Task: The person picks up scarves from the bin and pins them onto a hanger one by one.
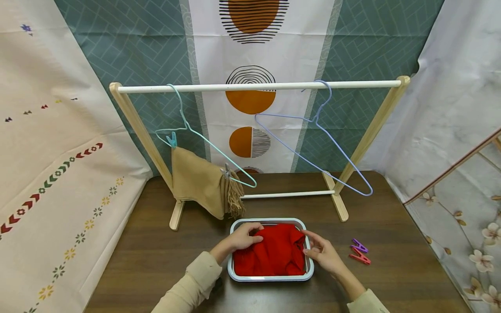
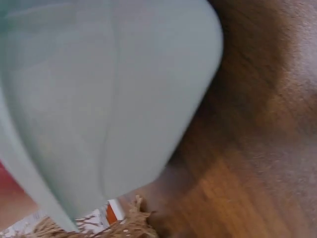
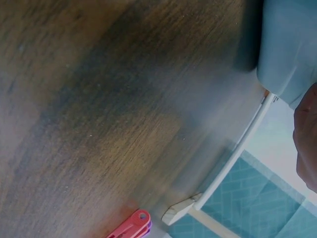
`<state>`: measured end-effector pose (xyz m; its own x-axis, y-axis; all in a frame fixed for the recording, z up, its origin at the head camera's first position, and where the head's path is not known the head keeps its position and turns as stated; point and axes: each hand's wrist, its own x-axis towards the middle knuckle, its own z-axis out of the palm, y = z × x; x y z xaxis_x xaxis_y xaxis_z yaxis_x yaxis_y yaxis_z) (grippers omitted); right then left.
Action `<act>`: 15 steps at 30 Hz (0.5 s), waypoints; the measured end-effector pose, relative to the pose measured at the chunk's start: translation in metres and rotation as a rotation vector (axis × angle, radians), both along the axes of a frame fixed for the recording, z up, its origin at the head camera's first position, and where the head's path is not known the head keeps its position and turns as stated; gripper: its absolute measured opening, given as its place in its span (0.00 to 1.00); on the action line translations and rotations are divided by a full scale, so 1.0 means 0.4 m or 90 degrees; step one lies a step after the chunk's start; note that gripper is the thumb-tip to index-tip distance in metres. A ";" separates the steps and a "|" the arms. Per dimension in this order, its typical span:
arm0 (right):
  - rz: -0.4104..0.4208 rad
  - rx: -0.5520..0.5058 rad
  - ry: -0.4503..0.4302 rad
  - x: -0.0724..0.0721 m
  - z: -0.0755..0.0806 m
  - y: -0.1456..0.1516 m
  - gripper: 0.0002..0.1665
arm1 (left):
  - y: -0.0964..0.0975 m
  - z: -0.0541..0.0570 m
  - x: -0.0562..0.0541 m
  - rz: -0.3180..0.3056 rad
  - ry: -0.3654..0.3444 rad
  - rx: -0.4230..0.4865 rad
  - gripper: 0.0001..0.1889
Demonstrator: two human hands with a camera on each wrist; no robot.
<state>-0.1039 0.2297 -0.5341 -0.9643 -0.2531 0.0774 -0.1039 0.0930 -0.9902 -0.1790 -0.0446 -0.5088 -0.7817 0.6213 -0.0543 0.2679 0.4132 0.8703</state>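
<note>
A folded red cloth [image 1: 274, 252] with dark fringe fills a light grey tray [image 1: 270, 278] on the table. My left hand [image 1: 243, 237] reaches over the tray's left rim, thumb and fingers parted, touching the cloth's upper left part. At the right rim my right hand [image 1: 322, 254] has its fingertips at the cloth's edge, with thumb and forefinger spread apart. The left wrist view is mostly filled by the tray's outer wall [image 2: 99, 99]. In the right wrist view, a tray corner [image 3: 285, 54] and part of my right hand [image 3: 307, 139] show at the right.
Behind the tray stands a wooden rack [image 1: 270, 87]. A tan fringed cloth [image 1: 199, 178] hangs from a mint hanger [image 1: 213, 143] by a teal clip [image 1: 172, 140] and a grey clip [image 1: 227, 171]. A lilac hanger [image 1: 289, 148] hangs bare. Purple [image 1: 359, 245] and red clothespins [image 1: 360, 256] lie right.
</note>
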 end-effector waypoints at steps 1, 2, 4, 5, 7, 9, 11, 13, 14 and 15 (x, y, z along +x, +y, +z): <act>-0.003 0.002 -0.002 0.000 0.001 0.000 0.32 | 0.000 0.007 0.001 0.002 0.004 0.003 0.03; -0.008 0.005 -0.005 0.000 0.001 -0.001 0.32 | 0.001 0.014 0.003 0.002 0.013 0.005 0.03; -0.015 0.009 -0.006 0.001 0.002 -0.003 0.32 | 0.002 0.029 0.006 0.002 0.028 0.008 0.04; -0.020 0.013 -0.009 0.001 0.002 -0.004 0.32 | 0.003 0.037 0.007 0.001 0.035 0.010 0.04; -0.028 0.019 -0.014 0.001 0.003 -0.006 0.32 | 0.004 0.052 0.007 -0.001 0.046 0.018 0.04; -0.035 0.020 -0.031 0.001 0.005 -0.008 0.32 | 0.003 0.068 0.008 -0.001 0.053 0.032 0.04; -0.047 0.023 -0.051 0.000 0.006 -0.010 0.31 | 0.002 0.083 0.008 0.005 0.057 0.045 0.04; -0.052 0.028 -0.069 0.000 0.008 -0.011 0.32 | -0.001 0.101 0.011 0.008 0.067 0.054 0.04; -0.056 0.032 -0.078 0.000 0.009 -0.011 0.32 | -0.001 0.111 0.013 0.010 0.070 0.056 0.04; -0.061 0.036 -0.083 0.000 0.009 -0.011 0.32 | -0.002 0.125 0.018 0.011 0.073 0.058 0.04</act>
<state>-0.1040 0.2253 -0.5305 -0.9852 -0.1599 -0.0620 0.0374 0.1526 -0.9876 -0.1718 -0.0454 -0.4587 -0.7904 0.6055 0.0928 0.3616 0.3390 0.8685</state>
